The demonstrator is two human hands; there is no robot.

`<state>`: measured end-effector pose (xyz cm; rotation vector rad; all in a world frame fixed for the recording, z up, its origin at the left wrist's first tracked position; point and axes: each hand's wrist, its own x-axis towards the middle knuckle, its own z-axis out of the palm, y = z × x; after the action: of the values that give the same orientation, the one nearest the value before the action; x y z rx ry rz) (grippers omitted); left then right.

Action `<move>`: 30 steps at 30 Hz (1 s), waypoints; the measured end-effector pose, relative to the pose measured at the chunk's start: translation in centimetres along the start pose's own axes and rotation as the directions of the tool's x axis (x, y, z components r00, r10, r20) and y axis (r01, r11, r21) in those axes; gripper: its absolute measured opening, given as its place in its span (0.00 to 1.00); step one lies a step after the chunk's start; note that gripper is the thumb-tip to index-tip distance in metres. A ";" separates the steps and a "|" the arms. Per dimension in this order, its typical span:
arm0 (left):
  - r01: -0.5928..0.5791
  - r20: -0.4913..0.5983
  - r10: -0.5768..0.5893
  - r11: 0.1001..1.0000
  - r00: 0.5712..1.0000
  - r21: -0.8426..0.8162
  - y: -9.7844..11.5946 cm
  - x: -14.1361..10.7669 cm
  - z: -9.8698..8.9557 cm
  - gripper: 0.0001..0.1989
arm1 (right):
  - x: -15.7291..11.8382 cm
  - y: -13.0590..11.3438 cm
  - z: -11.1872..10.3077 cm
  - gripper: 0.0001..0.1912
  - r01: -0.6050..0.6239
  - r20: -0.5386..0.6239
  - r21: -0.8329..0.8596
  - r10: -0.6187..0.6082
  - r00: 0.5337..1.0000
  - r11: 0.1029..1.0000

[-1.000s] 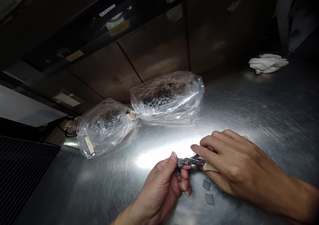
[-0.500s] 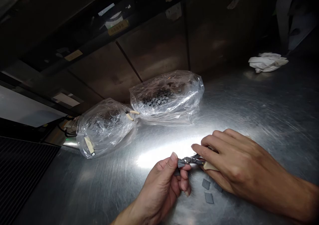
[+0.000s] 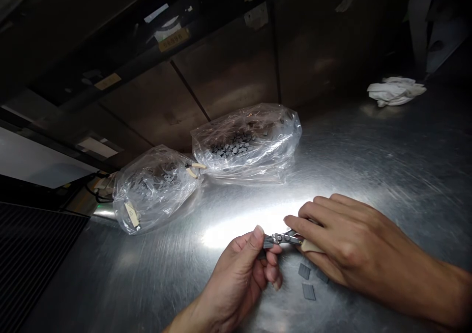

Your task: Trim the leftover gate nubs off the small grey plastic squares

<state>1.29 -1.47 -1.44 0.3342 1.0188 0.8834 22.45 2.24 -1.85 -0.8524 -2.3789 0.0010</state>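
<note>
Between thumb and fingers, my left hand (image 3: 241, 266) pinches a small grey ribbed piece (image 3: 268, 242). My right hand (image 3: 346, 244) is closed around the cream handles of a pair of nippers (image 3: 285, 238), whose jaws meet the edge of that piece. Part of the handles is hidden under my right fingers. Below the nippers, loose grey ribbed pieces lie on the metal table: one square piece (image 3: 309, 291), another piece (image 3: 304, 271) just above it, and a third partly covered by my right hand.
Behind my hands stand two clear plastic bags, a right bag (image 3: 291, 131) and a left bag (image 3: 121, 195), with many small grey pieces inside. A second cream-handled tool (image 3: 195, 168) lies between them. A crumpled white cloth (image 3: 396, 91) sits at the back right of the metal table (image 3: 405, 176).
The nippers' handles look slightly closer together and the tool has turned a little in my right hand. My left hand stays in place with the grey piece.
</note>
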 end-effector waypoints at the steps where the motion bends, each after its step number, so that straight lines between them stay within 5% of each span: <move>1: 0.003 -0.001 -0.003 1.000 1.000 -0.002 0.0 0.0 0.0 0.21 | 0.0 0.0 0.0 0.11 0.000 0.005 0.008 0.000 1.000 1.000; 30: 0.026 0.016 -0.026 0.999 1.000 -0.019 -0.1 0.1 -0.3 0.22 | -0.2 0.2 0.1 0.12 0.005 0.075 0.065 -0.010 0.997 0.998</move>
<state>1.13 -1.48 -1.74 0.3108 0.9973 0.8654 22.61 2.28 -2.06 -0.8267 -2.4383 0.1090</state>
